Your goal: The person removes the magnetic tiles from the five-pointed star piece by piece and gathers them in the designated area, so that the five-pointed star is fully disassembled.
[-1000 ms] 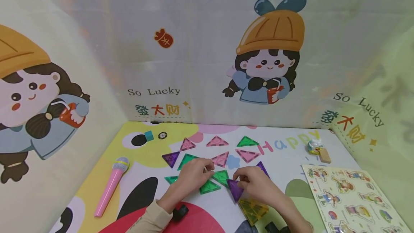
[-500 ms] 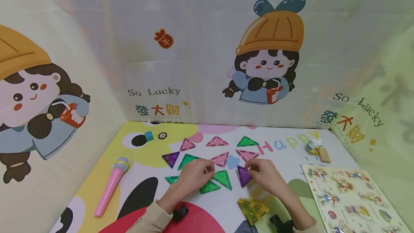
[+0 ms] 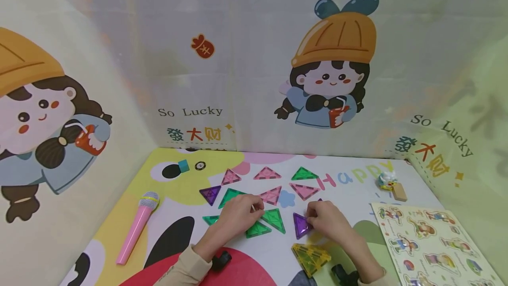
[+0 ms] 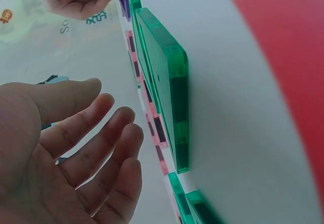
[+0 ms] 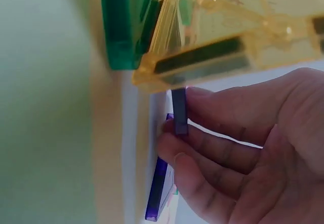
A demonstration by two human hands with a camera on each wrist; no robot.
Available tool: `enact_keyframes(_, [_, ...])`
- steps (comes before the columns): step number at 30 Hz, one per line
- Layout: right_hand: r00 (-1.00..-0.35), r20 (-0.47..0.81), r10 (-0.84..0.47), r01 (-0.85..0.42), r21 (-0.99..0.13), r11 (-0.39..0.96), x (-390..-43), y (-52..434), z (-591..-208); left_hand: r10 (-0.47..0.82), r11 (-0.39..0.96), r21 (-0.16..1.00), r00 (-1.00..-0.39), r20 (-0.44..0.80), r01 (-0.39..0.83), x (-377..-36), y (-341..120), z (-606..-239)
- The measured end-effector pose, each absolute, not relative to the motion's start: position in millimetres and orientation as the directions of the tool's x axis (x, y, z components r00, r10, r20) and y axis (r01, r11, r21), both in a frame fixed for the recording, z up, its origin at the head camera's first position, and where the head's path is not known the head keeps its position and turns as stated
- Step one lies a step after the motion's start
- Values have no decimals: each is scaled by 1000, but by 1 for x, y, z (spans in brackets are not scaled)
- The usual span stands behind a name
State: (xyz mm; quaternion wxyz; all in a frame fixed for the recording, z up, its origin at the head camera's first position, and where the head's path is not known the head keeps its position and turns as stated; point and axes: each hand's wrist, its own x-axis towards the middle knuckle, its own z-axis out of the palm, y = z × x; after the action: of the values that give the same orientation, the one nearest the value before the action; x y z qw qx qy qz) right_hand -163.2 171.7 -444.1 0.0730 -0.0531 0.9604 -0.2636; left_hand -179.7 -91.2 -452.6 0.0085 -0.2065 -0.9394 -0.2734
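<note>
Flat triangular magnetic tiles lie in a pattern on the printed mat (image 3: 182,233). My right hand (image 3: 314,216) pinches a purple triangle tile (image 3: 300,225) by its right edge; the tile lies low on the mat beside a green triangle (image 3: 274,220). In the right wrist view my fingers (image 5: 212,148) curl round the purple tile (image 5: 159,188), under a yellow tile stack (image 5: 228,36). My left hand (image 3: 247,210) rests with relaxed fingers over the green tiles (image 3: 257,230). The left wrist view shows its fingers (image 4: 96,148) spread, just off a green tile (image 4: 169,97).
Pink triangles (image 3: 271,195), a green triangle (image 3: 303,174) and a purple triangle (image 3: 209,194) lie farther back. A yellow tile stack (image 3: 311,257) sits near the front. A pink toy microphone (image 3: 136,228) lies left, a picture board (image 3: 432,244) right, a small toy (image 3: 386,181) behind it. Cloth walls enclose the mat.
My right hand carried the purple triangle from near the yellow stack back and to the right, then lowered it beside the green triangle. The left hand stayed put.
</note>
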Motion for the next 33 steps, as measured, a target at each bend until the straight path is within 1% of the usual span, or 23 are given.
enact_keyframes(5, [-985, -92, -148, -84, -493, 866, -162, 174, -436, 392, 764, 505, -910, 134, 403, -180, -90, -453])
enact_keyframes(9, [-968, -135, -214, -117, -510, 852, -158, 181, -425, 386, 768, 504, -914, 127, 395, -179, -90, -452])
enact_keyframes(12, [-922, -217, -321, -163, -534, 829, -151, 188, -420, 393, 763, 508, -911, 126, 399, -179, -90, -452])
enact_keyframes(15, [-842, -301, -447, -208, -584, 785, -144, 191, -418, 400, 759, 509, -907, 128, 407, -179, -88, -452])
enact_keyframes(17, [-800, -343, -492, -217, -600, 770, -139, 192, -417, 401, 757, 511, -907, 129, 407, -179, -87, -451])
enact_keyframes(19, [-779, -385, -494, -204, -590, 781, -134, 190, -415, 400, 756, 514, -907, 129, 406, -179, -86, -451])
enact_keyframes(23, [-788, -433, -438, -192, -503, 843, -125, 185, -413, 406, 750, 518, -905, 128, 410, -178, -84, -450])
enact_keyframes(25, [-799, -421, -429, -212, -470, 857, -121, 181, -417, 416, 747, 519, -901, 121, 415, -177, -84, -449])
enact_keyframes(28, [-820, -364, -443, -263, -447, 855, -118, 176, -423, 452, 737, 519, -887, 100, 434, -175, -83, -446])
enact_keyframes(30, [-820, -313, -479, -302, -474, 827, -121, 174, -428, 484, 727, 515, -871, 85, 454, -172, -83, -444])
enact_keyframes(33, [-813, -262, -520, -328, -530, 782, -127, 174, -432, 537, 708, 503, -841, 72, 495, -168, -80, -442])
